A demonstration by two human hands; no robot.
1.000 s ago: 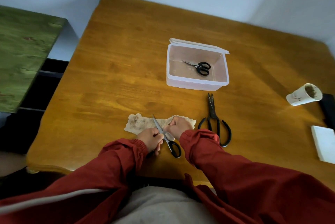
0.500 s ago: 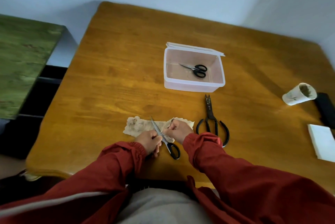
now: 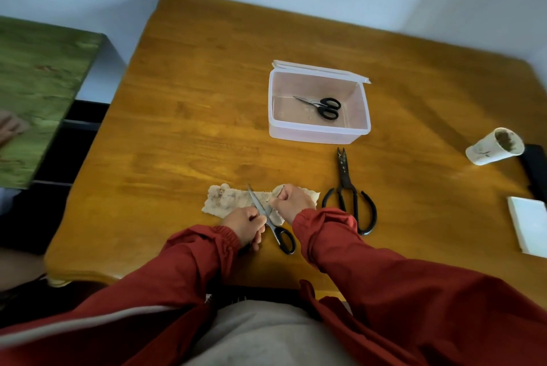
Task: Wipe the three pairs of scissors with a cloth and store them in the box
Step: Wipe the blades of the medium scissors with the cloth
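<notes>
Steel-bladed, black-handled scissors (image 3: 276, 232), one of three pairs, clenched in left hand (image 3: 245, 225); right hand (image 3: 291, 201) pinches one stained cloth (image 3: 225, 201) against blades; second pair (image 3: 322, 106) inside single box (image 3: 318, 134) beyond grip; third pair (image 3: 347, 196), large, black, right of grip.

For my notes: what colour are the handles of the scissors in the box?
Black handles, head view.

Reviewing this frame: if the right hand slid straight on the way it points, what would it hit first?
Likely the blades of the scissors the left hand grips: the right hand, pinching the cloth, points up-left at them. Depth is unclear.
</notes>
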